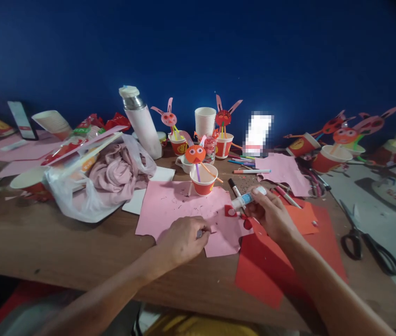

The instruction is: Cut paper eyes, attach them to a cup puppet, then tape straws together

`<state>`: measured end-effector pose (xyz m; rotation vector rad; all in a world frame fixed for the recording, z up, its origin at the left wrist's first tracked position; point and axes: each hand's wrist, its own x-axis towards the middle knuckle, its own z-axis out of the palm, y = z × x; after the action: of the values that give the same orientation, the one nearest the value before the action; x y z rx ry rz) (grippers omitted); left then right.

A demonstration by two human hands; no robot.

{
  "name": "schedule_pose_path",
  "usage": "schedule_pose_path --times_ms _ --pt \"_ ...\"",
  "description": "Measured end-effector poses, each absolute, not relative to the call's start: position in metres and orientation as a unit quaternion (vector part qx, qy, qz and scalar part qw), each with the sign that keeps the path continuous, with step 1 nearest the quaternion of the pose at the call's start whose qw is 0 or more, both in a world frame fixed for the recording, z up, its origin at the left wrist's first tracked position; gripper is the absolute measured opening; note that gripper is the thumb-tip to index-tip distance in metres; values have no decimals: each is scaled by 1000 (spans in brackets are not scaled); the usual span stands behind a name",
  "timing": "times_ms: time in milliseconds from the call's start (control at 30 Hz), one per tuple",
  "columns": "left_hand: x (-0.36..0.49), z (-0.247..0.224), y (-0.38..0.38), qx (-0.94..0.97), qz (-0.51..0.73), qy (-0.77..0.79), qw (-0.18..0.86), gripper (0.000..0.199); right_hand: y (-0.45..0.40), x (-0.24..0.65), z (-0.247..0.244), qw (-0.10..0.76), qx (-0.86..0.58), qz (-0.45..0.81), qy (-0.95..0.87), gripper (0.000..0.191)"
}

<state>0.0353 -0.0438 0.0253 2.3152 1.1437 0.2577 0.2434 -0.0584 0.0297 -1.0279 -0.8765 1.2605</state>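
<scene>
My right hand (pixel 271 212) grips a glue stick (pixel 245 199), its tip pointing left over the pink paper (pixel 170 198). Just below that tip is a small red paper piece (pixel 230 211). My left hand (pixel 186 240) is closed above the pink paper, its fingers pinched; a small greyish thing shows between them, too hidden to name. Behind both hands stands a red and white paper cup (pixel 204 185) with an orange paper face (pixel 195 154) on a purple stick. A black marker (pixel 235 188) lies left of my right hand.
Red paper (pixel 264 268) lies beneath my right forearm. Black scissors (pixel 369 242) rest at the right. A plastic bag (pixel 79 200) with pink cloth, a white thermos (pixel 144 126) and stacked cups (pixel 205 122) stand further back, along with several decorated cups near the blue wall.
</scene>
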Motion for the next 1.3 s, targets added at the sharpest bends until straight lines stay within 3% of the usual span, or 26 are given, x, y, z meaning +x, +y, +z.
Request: schedule_pose_path --times_ms 167,533,633,767,833,1067,1300 --pt "45 32 -39 885 39 407 222 24 -62 240 31 589 -457 524 -413 24" --pt "46 44 -40 880 35 402 250 15 -64 241 32 592 -459 505 -429 23" --pt "44 50 -35 833 118 416 346 14 -65 240 32 587 -461 503 -436 23" --pt "46 54 -27 537 290 396 686 20 -68 239 35 580 -458 493 -459 20" --pt "50 54 -24 369 350 360 782 18 -70 238 37 576 -457 486 -473 19" --pt "68 52 -26 197 424 320 824 20 -77 226 37 531 -466 451 -545 22" --pt "72 49 -42 211 439 247 838 19 -81 221 31 490 -496 374 -612 20"
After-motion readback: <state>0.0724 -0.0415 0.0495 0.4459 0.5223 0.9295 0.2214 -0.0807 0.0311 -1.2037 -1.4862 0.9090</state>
